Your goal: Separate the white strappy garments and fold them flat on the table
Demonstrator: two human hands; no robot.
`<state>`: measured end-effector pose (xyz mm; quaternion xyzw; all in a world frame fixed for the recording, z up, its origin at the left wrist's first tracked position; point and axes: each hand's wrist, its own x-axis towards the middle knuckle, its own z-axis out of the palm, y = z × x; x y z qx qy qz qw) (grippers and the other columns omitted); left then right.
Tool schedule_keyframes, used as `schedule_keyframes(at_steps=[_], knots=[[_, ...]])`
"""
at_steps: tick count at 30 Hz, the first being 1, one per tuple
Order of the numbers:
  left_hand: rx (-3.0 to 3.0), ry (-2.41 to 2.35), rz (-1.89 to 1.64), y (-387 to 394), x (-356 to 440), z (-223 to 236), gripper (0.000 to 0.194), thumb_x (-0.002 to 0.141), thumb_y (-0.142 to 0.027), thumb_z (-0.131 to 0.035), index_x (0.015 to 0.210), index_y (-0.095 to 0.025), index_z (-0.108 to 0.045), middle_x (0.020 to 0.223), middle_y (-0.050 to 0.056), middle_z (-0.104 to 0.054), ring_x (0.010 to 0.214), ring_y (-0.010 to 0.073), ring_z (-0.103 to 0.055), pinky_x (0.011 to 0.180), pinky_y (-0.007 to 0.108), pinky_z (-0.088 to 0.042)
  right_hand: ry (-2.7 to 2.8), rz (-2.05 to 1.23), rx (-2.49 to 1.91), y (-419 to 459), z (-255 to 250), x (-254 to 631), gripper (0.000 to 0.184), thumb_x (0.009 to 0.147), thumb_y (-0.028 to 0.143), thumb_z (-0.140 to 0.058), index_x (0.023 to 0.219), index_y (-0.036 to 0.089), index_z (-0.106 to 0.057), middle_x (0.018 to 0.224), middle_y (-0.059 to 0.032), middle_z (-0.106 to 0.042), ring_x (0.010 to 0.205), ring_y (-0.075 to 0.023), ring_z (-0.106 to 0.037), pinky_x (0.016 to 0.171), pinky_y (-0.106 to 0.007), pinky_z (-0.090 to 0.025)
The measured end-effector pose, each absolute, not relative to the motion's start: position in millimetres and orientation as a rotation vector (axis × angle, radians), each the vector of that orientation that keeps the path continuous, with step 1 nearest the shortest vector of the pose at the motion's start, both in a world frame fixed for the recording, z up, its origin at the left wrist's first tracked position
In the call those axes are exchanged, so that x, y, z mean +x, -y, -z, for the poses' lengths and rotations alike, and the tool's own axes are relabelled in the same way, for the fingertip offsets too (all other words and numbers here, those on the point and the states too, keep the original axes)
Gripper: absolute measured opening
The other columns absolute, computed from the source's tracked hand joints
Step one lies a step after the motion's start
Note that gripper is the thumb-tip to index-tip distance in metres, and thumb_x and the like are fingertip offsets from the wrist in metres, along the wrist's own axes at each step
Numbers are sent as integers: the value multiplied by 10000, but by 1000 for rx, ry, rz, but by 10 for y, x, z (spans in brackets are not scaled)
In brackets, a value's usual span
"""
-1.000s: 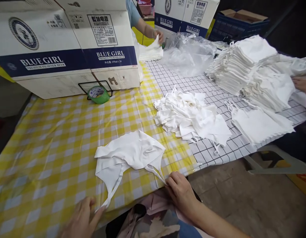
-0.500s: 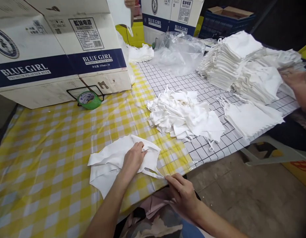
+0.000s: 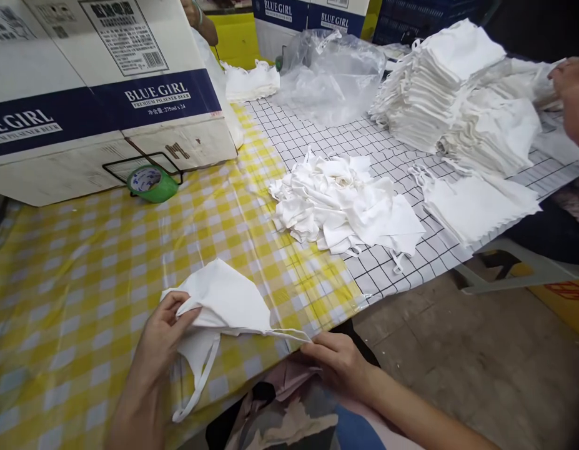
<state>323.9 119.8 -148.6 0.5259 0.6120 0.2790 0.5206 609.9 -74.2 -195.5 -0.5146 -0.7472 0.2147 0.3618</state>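
Note:
A white cloth piece with long straps [image 3: 223, 303] lies folded on the yellow checked tablecloth [image 3: 83, 262] near the front edge. My left hand [image 3: 162, 331] pinches its left corner, thumb and fingers closed on the fabric. My right hand [image 3: 336, 362] sits at the table edge and pinches the end of a thin strap that runs taut from the cloth. Another strap hangs loose below my left hand.
A loose heap of white cloth pieces [image 3: 340, 206] lies mid-table, with tall folded stacks [image 3: 458, 94] and a flat stack [image 3: 476, 203] to the right. A Blue Girl carton [image 3: 97, 94], green tape roll [image 3: 151, 182] and clear plastic bag [image 3: 331, 75] stand behind. Other people's hands [image 3: 573, 87] show at right and top.
My left hand moved from the middle of the cloth to its left corner, folding the piece narrower. My right hand kept the strap end. The view shifted slightly down and right.

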Motion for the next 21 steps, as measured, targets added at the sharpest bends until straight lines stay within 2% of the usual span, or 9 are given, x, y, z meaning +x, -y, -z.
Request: schedule_keyframes(at_steps=[4, 8, 12, 16, 18, 21], knots=[[1338, -1588, -563, -1040, 2955, 1538, 433, 638, -421, -682, 1027, -265, -571, 842, -26, -608, 641, 125, -521, 549, 192, -410, 2072, -697, -1250, 748, 1899, 6056, 295, 881, 149, -448, 1168, 183, -507, 782, -41, -609, 703, -137, -563, 618, -233, -402], [1554, -1744, -291, -900, 2750, 1539, 343, 646, -458, -656, 925, -262, -622, 782, -28, -650, 650, 161, -572, 568, 210, -436, 2111, -694, -1277, 757, 1855, 6052, 238, 893, 193, -458, 1118, 193, -533, 729, -24, -589, 666, -134, -545, 597, -242, -377], [1781, -1677, -219, -832, 2673, 1513, 309, 640, -476, -652, 864, -264, -628, 917, -18, -675, 820, 204, -612, 681, 230, -464, 1987, -612, -1480, 691, 1828, 6033, 204, 907, 190, -422, 1064, 186, -551, 743, -38, -569, 676, -146, -513, 608, -266, -367], [1864, -1681, -108, -826, 2739, 1439, 339, 670, -522, -611, 888, -262, -631, 850, -11, -681, 670, 182, -603, 585, 234, -460, 2014, -579, -1538, 558, 1812, 5964, 202, 883, 316, -503, 1027, 188, -565, 838, -61, -574, 779, -177, -495, 669, -296, -368], [1867, -1717, -64, -831, 2781, 1410, 357, 689, -525, -596, 936, -268, -625, 881, -2, -685, 671, 184, -609, 577, 238, -461, 2126, -550, -1488, 523, 1826, 5927, 162, 889, 298, -499, 990, 201, -579, 830, -52, -569, 777, -174, -476, 666, -300, -344], [1860, -1708, -72, -836, 2786, 1423, 419, 683, -514, -614, 1029, -279, -600, 1011, 29, -675, 860, 226, -628, 673, 262, -482, 2207, -529, -1439, 531, 1840, 5906, 147, 916, 208, -445, 927, 212, -591, 787, -31, -551, 736, -153, -449, 657, -300, -306]])
